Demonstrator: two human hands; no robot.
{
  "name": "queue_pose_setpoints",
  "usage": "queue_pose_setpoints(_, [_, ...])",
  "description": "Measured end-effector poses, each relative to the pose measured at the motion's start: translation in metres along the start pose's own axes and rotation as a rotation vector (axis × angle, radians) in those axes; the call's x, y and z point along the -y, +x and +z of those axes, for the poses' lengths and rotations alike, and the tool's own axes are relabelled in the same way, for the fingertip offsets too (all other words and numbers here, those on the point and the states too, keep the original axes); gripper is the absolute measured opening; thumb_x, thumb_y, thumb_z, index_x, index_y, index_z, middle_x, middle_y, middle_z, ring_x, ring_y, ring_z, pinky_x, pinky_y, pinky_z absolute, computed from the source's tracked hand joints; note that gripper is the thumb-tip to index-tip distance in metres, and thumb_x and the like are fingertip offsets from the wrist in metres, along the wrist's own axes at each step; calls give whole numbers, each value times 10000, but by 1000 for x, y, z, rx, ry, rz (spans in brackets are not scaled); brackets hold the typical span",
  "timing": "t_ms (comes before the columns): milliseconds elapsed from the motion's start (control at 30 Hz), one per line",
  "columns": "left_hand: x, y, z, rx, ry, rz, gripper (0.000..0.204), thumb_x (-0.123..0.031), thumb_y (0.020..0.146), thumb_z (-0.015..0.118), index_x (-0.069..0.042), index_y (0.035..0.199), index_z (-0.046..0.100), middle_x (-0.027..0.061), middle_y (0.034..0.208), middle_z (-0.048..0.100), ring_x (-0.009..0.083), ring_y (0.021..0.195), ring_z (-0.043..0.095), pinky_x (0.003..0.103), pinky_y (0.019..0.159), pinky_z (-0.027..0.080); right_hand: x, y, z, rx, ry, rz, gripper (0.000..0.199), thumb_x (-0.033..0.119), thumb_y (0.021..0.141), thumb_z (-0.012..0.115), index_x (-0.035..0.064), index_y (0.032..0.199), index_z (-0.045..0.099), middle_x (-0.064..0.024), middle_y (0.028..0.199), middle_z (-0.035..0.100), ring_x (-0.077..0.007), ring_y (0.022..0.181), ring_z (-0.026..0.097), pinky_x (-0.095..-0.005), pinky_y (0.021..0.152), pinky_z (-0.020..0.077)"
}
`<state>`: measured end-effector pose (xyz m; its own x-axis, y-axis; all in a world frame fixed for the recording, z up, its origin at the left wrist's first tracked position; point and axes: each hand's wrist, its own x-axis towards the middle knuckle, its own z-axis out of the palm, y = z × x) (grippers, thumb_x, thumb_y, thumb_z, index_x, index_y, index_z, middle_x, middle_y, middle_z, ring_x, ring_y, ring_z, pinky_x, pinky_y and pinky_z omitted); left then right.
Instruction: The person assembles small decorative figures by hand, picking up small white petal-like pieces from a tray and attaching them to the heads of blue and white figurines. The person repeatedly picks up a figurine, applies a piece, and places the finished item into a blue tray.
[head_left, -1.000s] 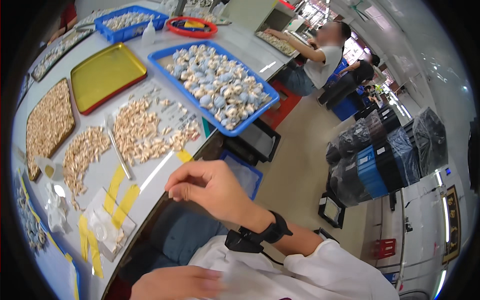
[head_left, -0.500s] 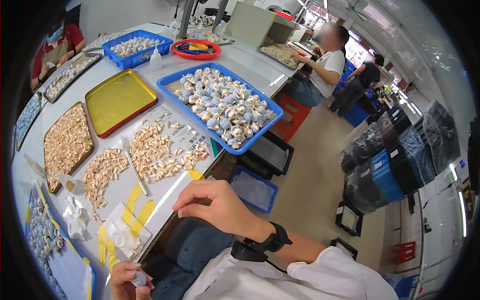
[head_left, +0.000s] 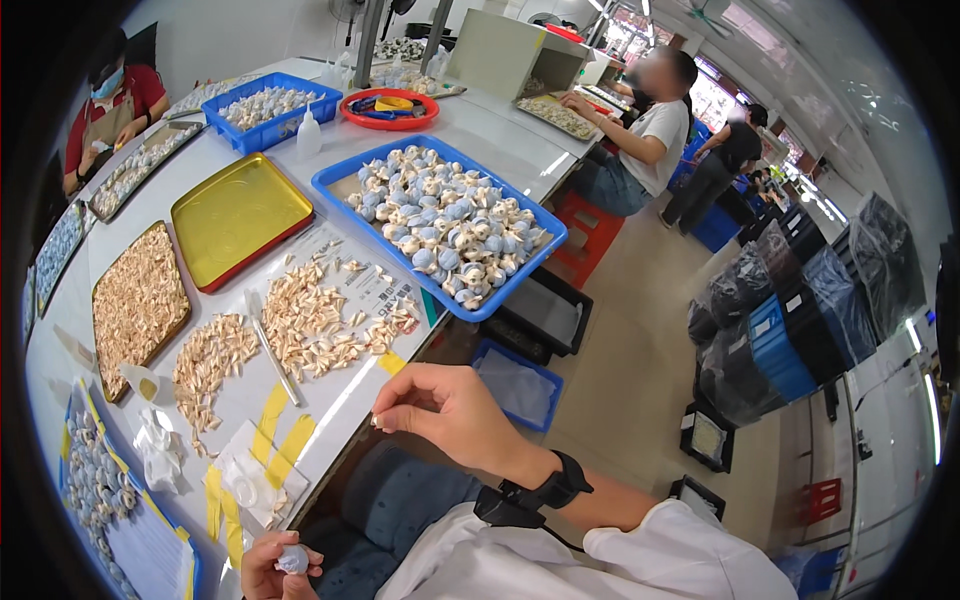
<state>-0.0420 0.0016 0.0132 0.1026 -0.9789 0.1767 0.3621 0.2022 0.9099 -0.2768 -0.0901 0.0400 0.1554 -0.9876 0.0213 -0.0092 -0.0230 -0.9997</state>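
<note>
At the lower left, by the table edge, my left hand [head_left: 268, 570] is closed around a small round blue-grey piece [head_left: 293, 560], which shows between thumb and fingers. My right hand [head_left: 450, 412] is off the table's front edge, thumb and forefinger pinched on a tiny pale piece [head_left: 377, 423], too small to name. Loose cream-coloured pointed pieces [head_left: 310, 320] lie in heaps on the table, with a slim metal tool [head_left: 273, 345] between them. Nearer my left hand, a clear small cup [head_left: 245, 490] sits on a taped sheet.
A blue tray [head_left: 335, 190] of blue-and-cream pieces stands at the table's right edge. Beyond the heaps is a gold tray [head_left: 240, 220]; left of them, a tray of cream pieces [head_left: 140, 310]. Another blue tray [head_left: 190, 560] holds blue-grey balls. Several people work nearby.
The view has shifted slightly. My right hand has moved a little to the right, still pinched. My left hand keeps hold of the blue-grey piece, which now shows more fully.
</note>
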Motion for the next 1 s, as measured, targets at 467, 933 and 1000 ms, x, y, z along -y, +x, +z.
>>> queue_pose_setpoints(467, [-1,-7,-35,-148,-118,-39,343,-65,665,748,37,936,564,199,981,543,270,754,624,300,618,539,29,45,53,78,-208,-191,110,-102,719,613,-43,811,601,-64,784,624,-103,727,591,-207,682,464])
queue_pose_setpoints(933, [6,-1,-53,-84,-260,-12,349,1,720,686,95,1022,539,237,1069,512,262,1001,542,312,810,480,17,69,120,488,-713,-454,161,-49,576,680,29,707,628,-24,728,495,-115,678,471,-223,590,346])
queue_pose_setpoints(1000, [8,1,-56,-41,-253,6,362,6,721,683,97,1037,532,238,1081,508,262,1018,533,312,829,466,18,69,121,476,-773,-500,160,-60,570,673,24,696,622,-26,722,489,-121,670,472,-230,585,356])
